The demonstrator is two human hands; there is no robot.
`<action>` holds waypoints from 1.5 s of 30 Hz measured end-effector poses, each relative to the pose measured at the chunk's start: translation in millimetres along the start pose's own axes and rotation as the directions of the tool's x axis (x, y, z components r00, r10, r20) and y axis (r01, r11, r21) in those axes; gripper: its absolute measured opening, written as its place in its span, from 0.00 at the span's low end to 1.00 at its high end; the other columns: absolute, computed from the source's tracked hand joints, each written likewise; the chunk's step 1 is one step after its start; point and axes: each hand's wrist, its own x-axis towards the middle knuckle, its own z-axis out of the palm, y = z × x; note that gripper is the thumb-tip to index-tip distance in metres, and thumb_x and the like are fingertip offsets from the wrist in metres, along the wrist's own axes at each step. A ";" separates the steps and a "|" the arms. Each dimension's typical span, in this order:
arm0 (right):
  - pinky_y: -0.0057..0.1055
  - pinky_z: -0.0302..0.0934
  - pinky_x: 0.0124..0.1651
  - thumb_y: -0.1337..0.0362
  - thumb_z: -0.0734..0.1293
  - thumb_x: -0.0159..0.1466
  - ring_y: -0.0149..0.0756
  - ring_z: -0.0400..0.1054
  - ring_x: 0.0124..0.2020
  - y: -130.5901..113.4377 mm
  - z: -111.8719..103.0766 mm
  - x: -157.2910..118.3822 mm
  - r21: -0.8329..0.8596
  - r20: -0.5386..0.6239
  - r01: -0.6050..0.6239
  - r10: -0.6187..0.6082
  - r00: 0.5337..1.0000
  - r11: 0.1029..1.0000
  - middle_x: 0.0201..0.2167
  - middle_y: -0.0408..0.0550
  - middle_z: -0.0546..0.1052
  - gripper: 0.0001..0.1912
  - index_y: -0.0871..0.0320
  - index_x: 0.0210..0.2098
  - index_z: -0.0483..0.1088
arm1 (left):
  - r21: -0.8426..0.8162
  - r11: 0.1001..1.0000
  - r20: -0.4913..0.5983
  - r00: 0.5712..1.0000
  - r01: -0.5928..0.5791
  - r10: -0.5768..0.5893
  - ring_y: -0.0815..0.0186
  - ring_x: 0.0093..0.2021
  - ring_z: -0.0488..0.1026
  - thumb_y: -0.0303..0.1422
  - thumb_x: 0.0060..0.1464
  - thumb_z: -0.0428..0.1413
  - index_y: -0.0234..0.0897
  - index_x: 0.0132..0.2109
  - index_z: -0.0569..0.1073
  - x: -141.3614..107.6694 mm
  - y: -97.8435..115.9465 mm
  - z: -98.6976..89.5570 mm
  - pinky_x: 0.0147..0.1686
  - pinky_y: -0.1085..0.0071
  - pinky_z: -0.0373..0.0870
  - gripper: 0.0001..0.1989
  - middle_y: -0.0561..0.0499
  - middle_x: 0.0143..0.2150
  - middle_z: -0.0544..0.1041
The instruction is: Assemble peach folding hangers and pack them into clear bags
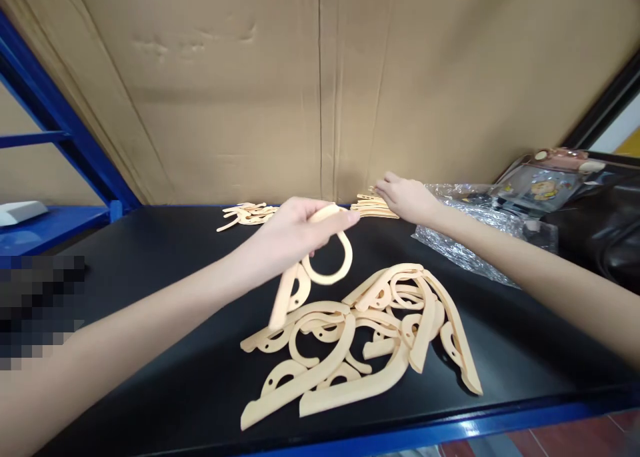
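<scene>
Raised above the black table (165, 297), my left hand (300, 227) is closed around a cream plastic folding-hanger piece (327, 277). Its ring hangs under my fingers, and a straight arm slants down to the left. At the back, my right hand (407, 197) has bent fingers at the right end of a stack of thin cream strips (373, 207); what lies between the fingertips is too small to make out. Below my left hand lies a loose pile of similar hanger pieces (325, 370), with curved arms, rings and small holed tabs overlapping.
Smaller cream pieces (247, 214) lie at the back left by the cardboard wall (225, 110). Crumpled clear plastic (465, 244) and a dark bag (595, 224) take up the right side. A blue metal frame (75, 144) stands at the left.
</scene>
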 end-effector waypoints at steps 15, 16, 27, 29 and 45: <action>0.29 0.60 0.39 0.58 0.44 0.73 0.35 0.72 0.39 -44.1 3.5 14.0 0.439 -0.103 0.126 -0.090 0.991 0.890 0.41 0.53 0.78 0.24 0.58 0.48 0.67 | -0.215 0.931 0.005 0.953 -0.294 0.302 0.56 0.58 0.63 0.31 0.44 0.44 0.37 0.39 0.62 42.3 -24.3 -6.0 0.56 0.61 0.61 0.12 0.46 0.56 0.69; 0.29 0.61 0.37 0.54 0.41 0.73 0.34 0.73 0.35 -53.8 -7.8 8.8 0.692 -0.110 0.149 -0.100 0.989 0.707 0.39 0.52 0.79 0.29 0.58 0.47 0.68 | -0.198 0.932 -0.024 0.952 -0.303 0.304 0.57 0.61 0.61 0.31 0.45 0.44 0.37 0.43 0.62 43.8 -26.0 -5.7 0.57 0.61 0.60 0.15 0.46 0.60 0.66; 0.28 0.56 0.32 0.54 0.64 0.65 0.28 0.64 0.28 -61.5 -71.8 -11.7 0.783 -0.345 0.345 -0.100 0.933 0.517 0.29 0.45 0.76 0.16 0.61 0.40 0.76 | -0.008 0.925 -0.115 0.919 -0.381 0.378 0.68 0.36 0.70 0.37 0.60 0.50 0.35 0.38 0.70 42.2 -32.2 -24.0 0.40 0.73 0.69 0.10 0.52 0.34 0.71; 0.28 0.56 0.34 0.56 0.62 0.67 0.29 0.65 0.30 -56.4 -75.0 -12.0 0.635 -0.432 0.366 -0.080 0.898 0.680 0.32 0.45 0.77 0.16 0.60 0.44 0.75 | 0.034 0.929 -0.133 0.920 -0.367 0.368 0.72 0.28 0.65 0.37 0.60 0.52 0.35 0.31 0.67 37.9 -27.8 -25.4 0.31 0.78 0.66 0.12 0.55 0.27 0.67; 0.31 0.47 0.25 0.78 0.56 0.62 0.35 0.66 0.24 -63.3 -50.1 -8.2 0.028 -0.049 0.238 -0.236 0.970 0.971 0.28 0.53 0.73 0.10 0.65 0.38 0.66 | 0.620 0.776 -0.066 0.977 -0.118 0.201 0.63 0.23 0.69 0.35 0.66 0.39 0.37 0.38 0.65 32.4 -19.9 9.4 0.28 0.68 0.68 0.13 0.52 0.23 0.67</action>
